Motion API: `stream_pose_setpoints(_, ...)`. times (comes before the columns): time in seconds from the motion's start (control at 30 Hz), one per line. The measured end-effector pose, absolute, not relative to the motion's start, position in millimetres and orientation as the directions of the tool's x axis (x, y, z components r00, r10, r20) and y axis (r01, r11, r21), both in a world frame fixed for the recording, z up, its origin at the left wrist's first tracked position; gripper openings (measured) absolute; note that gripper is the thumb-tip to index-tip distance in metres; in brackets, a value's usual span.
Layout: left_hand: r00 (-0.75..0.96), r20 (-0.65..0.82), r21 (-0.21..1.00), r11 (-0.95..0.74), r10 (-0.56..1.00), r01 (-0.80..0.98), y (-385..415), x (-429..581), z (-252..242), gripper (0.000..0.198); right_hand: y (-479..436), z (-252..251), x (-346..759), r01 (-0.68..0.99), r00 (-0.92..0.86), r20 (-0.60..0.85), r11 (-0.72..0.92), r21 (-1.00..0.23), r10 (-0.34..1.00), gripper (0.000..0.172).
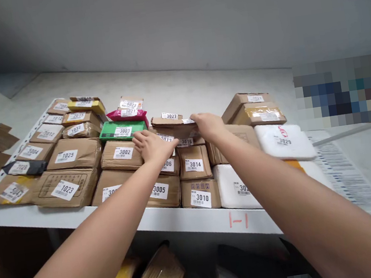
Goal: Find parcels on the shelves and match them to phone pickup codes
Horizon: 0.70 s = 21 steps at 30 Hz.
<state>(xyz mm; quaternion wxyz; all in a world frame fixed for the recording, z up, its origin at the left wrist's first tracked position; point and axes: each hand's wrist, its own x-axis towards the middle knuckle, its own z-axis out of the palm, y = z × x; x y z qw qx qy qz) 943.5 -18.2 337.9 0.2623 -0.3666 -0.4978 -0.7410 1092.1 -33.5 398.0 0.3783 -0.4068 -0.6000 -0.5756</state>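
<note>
My right hand grips the right corner of a flat brown cardboard box on top of a stack, the thumb and fingers closed at its edge. Spread over the parcels just left of that box is my left hand, its fingers apart; it covers part of the parcel labelled 2013. Whether its thumb presses on the flat box I cannot tell. Close to the left fingertips sit a green parcel labelled 3003 and a brown box labelled 3002. Below the hands are boxes labelled 3014 and 3010.
More labelled parcels are stacked to the left, including a box marked 1023. On the right are white parcels and brown boxes. The white shelf edge runs in front; other boxes lie below it.
</note>
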Motion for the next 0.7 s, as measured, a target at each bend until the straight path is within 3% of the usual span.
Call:
stream_pose_setpoints(0.13,-0.597,0.802,0.531,-0.449,-0.006,0.718,-22,946,339,0.09,-37,407,1100,0.923,-0.382,0.924,0.042,0.381,0.007,0.033)
stream_pose_setpoints(0.37,-0.515,0.849,0.404,-0.479,-0.122,0.779,-44,945,337,0.081,-52,438,1128,0.957,-0.273,0.961,0.092,0.276,-0.04,0.038)
stream_pose_setpoints(0.7,-0.478,0.854,0.272,-0.605,-0.207,0.749,-88,931,326,0.073,-32,437,1201,0.97,-0.244,0.966,0.014,0.244,0.089,0.045)
